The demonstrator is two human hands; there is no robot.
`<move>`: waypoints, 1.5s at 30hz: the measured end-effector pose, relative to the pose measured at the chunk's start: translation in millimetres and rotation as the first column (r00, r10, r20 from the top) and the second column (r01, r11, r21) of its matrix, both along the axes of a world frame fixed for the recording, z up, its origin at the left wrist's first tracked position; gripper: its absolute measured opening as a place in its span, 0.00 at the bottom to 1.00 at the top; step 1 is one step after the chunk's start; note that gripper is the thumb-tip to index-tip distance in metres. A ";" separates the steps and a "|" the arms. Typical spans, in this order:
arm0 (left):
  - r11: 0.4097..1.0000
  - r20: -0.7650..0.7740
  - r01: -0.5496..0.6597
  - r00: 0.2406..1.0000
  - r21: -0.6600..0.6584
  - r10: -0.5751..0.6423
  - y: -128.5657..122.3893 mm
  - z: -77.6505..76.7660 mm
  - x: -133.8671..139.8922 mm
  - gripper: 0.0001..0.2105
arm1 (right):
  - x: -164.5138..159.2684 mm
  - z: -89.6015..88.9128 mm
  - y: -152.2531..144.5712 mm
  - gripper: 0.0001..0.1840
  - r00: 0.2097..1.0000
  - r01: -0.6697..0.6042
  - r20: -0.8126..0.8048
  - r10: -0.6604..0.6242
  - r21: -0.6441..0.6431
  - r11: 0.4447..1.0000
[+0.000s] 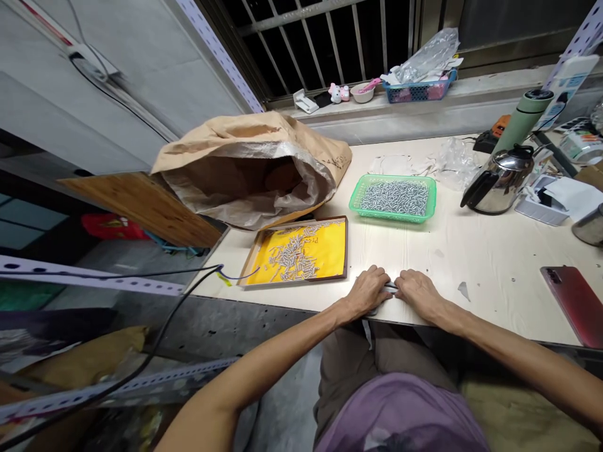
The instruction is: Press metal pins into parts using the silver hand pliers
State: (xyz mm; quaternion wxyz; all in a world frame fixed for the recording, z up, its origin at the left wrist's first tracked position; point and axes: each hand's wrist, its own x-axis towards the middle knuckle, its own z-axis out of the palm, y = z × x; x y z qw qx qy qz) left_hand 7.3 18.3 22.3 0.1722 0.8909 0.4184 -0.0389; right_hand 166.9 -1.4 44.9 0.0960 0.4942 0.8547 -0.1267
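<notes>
At the near edge of the table, my left hand [369, 290] is closed, with its fingers curled down and pressed together. Just to its right, my right hand [418, 291] is closed in the same way. A small grey, shiny piece [391, 287] shows in the gap between the fingertips of both hands; its kind is too small and covered to tell. Left of my hands lies a shallow tray [347, 251] with a yellow lining and many small metal pins scattered on it. Beyond them stands a green plastic basket [354, 204] full of small silvery metal parts.
A big brown paper sack [325, 141] lies on its side behind the tray, mouth towards me. On the right are a steel kettle [502, 182], a green flask [522, 119] and a red phone [575, 301]. A black cable [172, 314] hangs at the left.
</notes>
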 end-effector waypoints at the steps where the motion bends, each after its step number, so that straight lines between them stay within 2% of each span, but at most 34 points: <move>1: 1.000 -0.002 -0.015 1.000 -0.002 0.015 0.5 -0.8 0.5 0.09 | -0.2 -1.6 0.1 0.07 1.000 0.000 -0.003 0.000 -0.003 1.000; 6: 0.996 0.051 -0.062 0.997 0.057 0.059 -4.8 -7.2 -1.9 0.10 | 9.3 -3.1 2.8 0.11 0.998 0.008 -0.062 -0.003 0.069 0.998; 8: 0.987 0.122 -0.107 0.988 0.120 0.092 -15.1 -15.6 -3.0 0.15 | 18.2 -3.7 8.5 0.17 0.993 -0.031 -0.114 0.037 0.061 0.998; 10: 0.973 0.202 -0.135 0.975 0.186 0.096 -29.9 -27.5 -1.2 0.18 | 26.7 -6.4 16.2 0.18 0.987 -0.057 -0.151 0.062 0.041 0.998; 13: 0.963 0.287 -0.100 0.958 0.249 0.025 -54.1 -44.6 8.3 0.18 | 32.4 -12.1 28.7 0.12 0.989 0.011 -0.151 0.001 0.076 0.997; 15: 0.963 0.314 -0.072 0.949 0.261 -0.014 -66.4 -50.8 16.5 0.17 | 31.1 -13.1 37.0 0.10 0.990 0.076 -0.123 -0.062 0.106 0.991; 19: 0.962 0.347 -0.101 0.938 0.253 0.007 -74.9 -48.6 26.0 0.15 | 18.2 -3.7 49.9 0.10 0.985 0.173 -0.041 -0.169 0.185 0.967; 21: 0.965 0.352 -0.105 0.936 0.239 0.014 -73.5 -44.5 26.8 0.16 | 4.9 2.7 50.2 0.11 0.996 0.082 -0.050 -0.073 0.222 0.972; 23: 0.971 0.342 -0.100 0.939 0.218 0.020 -72.5 -41.6 26.5 0.16 | -13.8 5.7 45.6 0.12 0.983 -0.132 -0.099 0.157 0.220 0.966; 26: 0.975 0.321 -0.050 0.947 0.217 -0.023 -78.8 -40.4 22.3 0.15 | -45.6 0.4 35.7 0.09 0.880 -0.428 -0.136 0.456 0.194 0.883; 28: 0.954 0.341 0.060 0.926 0.292 -0.163 -88.6 -40.1 13.5 0.13 | -62.9 -7.4 32.1 0.10 0.835 -0.511 -0.123 0.536 0.187 0.839; 30: 0.892 0.371 0.161 0.867 0.423 -0.333 -97.9 -37.3 -2.8 0.10 | -73.3 -14.7 32.1 0.11 0.824 -0.522 -0.137 0.549 0.191 0.831; 32: 0.828 0.391 0.129 0.835 0.545 -0.387 -99.2 -30.1 -26.8 0.09 | -76.2 -17.8 34.8 0.09 0.810 -0.501 -0.228 0.540 0.209 0.840; 33: 0.812 0.399 0.052 0.851 0.582 -0.340 -94.8 -24.5 -40.9 0.09 | -75.2 -16.9 36.9 0.08 0.796 -0.474 -0.303 0.524 0.225 0.851; 34: 0.804 0.403 -0.059 0.885 0.592 -0.233 -86.6 -17.9 -55.9 0.10 | -72.8 -14.1 39.6 0.07 0.778 -0.429 -0.388 0.494 0.246 0.869; 35: 0.787 0.402 -0.191 0.912 0.587 -0.078 -74.8 -10.7 -70.9 0.11 | -69.2 -9.5 43.2 0.07 0.754 -0.367 -0.476 0.454 0.268 0.891; 36: 0.763 0.374 -0.331 0.919 0.555 0.127 -60.0 -3.6 -85.6 0.11 | -64.9 -2.9 48.2 0.07 0.726 -0.289 -0.556 0.406 0.289 0.913; 37: 0.732 0.321 -0.434 0.897 0.525 0.303 -43.3 3.0 -99.2 0.12 | -59.9 5.3 54.9 0.08 0.699 -0.199 -0.620 0.356 0.309 0.930; 39: 0.705 0.182 -0.539 0.835 0.461 0.520 -9.2 12.3 -122.1 0.11 | -48.9 25.7 73.3 0.09 0.672 -0.009 -0.690 0.269 0.355 0.935; 40: 0.717 0.105 -0.557 0.814 0.418 0.572 5.8 14.6 -130.6 0.11 | -43.2 37.0 84.2 0.09 0.680 0.078 -0.694 0.235 0.388 0.918; 42: 0.768 -0.025 -0.548 0.809 0.331 0.588 28.4 14.4 -142.0 0.11 | -32.4 59.1 104.3 0.09 0.743 0.232 -0.649 0.162 0.477 0.848; 44: 0.814 -0.100 -0.511 0.827 0.277 0.553 40.6 9.4 -147.5 0.12 | -23.3 76.1 114.8 0.11 0.811 0.312 -0.578 0.096 0.564 0.765; 45: 0.829 -0.117 -0.490 0.838 0.269 0.533 43.9 5.9 -149.1 0.13 | -20.0 80.9 114.3 0.12 0.834 0.317 -0.546 0.078 0.590 0.743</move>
